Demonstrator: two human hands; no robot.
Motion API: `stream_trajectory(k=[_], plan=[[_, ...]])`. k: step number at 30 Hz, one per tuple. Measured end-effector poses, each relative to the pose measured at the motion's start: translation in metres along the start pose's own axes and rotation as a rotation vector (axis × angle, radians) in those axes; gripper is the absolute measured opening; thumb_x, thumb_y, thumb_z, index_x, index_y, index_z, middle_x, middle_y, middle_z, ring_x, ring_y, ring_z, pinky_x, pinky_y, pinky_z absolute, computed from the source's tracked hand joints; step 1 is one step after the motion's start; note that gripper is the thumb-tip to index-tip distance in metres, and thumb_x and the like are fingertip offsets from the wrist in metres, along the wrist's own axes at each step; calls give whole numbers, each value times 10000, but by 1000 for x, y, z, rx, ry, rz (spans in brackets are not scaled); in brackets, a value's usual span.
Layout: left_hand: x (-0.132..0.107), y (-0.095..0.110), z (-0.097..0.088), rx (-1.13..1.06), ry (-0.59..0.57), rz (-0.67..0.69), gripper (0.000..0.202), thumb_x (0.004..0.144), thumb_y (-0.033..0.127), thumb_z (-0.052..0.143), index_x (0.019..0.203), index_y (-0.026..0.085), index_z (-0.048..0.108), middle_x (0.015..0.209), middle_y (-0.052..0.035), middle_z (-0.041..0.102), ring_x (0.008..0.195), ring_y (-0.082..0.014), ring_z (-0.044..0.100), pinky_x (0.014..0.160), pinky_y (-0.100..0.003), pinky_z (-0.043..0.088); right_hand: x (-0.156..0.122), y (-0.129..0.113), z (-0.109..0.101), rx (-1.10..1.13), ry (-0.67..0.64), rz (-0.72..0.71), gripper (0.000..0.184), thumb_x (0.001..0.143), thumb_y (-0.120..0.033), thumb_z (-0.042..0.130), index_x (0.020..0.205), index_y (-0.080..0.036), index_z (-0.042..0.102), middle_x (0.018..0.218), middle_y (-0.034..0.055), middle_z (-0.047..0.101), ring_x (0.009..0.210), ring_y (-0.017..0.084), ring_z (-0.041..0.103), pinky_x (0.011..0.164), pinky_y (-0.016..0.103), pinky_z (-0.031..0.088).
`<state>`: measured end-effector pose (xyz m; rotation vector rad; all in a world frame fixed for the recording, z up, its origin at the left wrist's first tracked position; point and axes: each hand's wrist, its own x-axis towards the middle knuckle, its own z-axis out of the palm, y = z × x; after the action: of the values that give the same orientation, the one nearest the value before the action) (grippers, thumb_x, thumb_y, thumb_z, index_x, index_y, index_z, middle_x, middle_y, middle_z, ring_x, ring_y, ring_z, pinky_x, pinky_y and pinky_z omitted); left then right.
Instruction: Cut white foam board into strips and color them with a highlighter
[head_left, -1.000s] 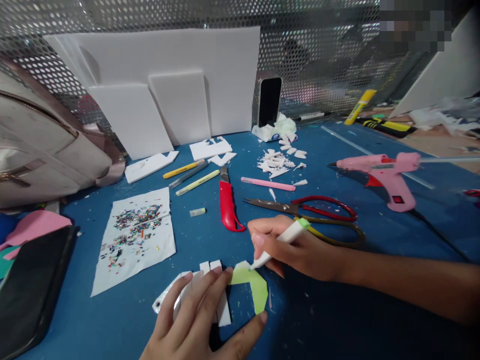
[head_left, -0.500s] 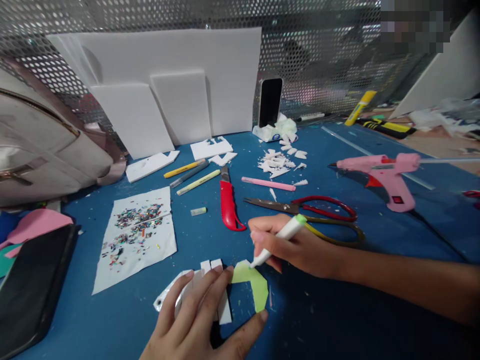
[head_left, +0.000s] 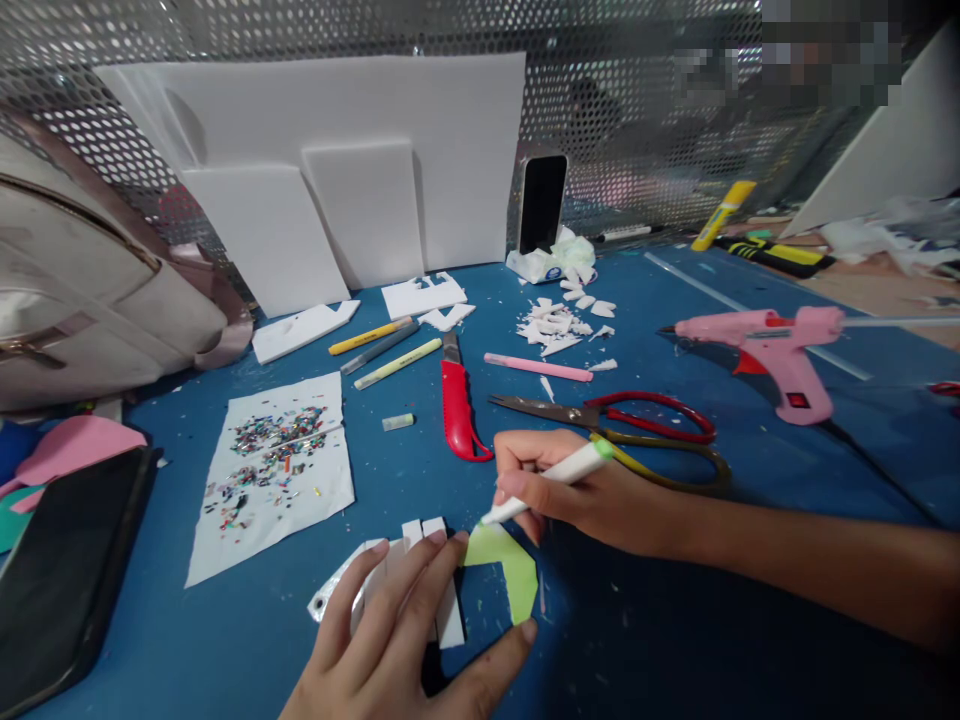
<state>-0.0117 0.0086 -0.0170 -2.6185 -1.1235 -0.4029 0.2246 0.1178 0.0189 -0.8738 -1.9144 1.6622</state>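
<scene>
One green cutout (head_left: 517, 580) between left fingers (head_left: 435, 585) (marker (head_left: 547, 485) tip beside)

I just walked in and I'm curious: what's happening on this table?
A person's right hand holds a marker, its tip at the top edge of a green shape. The left hand lies flat on white strips beside it, thumb at the shape's lower end. Nearby, scissors, a cutter and a glue gun lie on the table.

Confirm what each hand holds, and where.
Right hand holds the white, green-capped marker pen mid-barrel. Left hand holds nothing, pressing flat on white foam strips.
</scene>
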Motion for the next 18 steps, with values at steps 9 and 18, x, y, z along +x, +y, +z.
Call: stream_trajectory(k=[9,18], plan=[[-2,-1,0,6,-9,10,452,1045,354,354,1465,520,340,1479,-90,418,1494,-239,219,1191,-458,129,1,1,-1,3,-27,1,309,976,-369,599,758,-153,560,639,-41,581,589,77,516,550,181,363],[-1,0,1,2,2,-1,452,1042,343,365,1455,525,355,1463,-86,437,1496,-236,220,1191,-456,135,2,2,-2,18,-31,6,306,973,-370,607,763,-151,573,654,-39,584,598,77,519,558,182,367]])
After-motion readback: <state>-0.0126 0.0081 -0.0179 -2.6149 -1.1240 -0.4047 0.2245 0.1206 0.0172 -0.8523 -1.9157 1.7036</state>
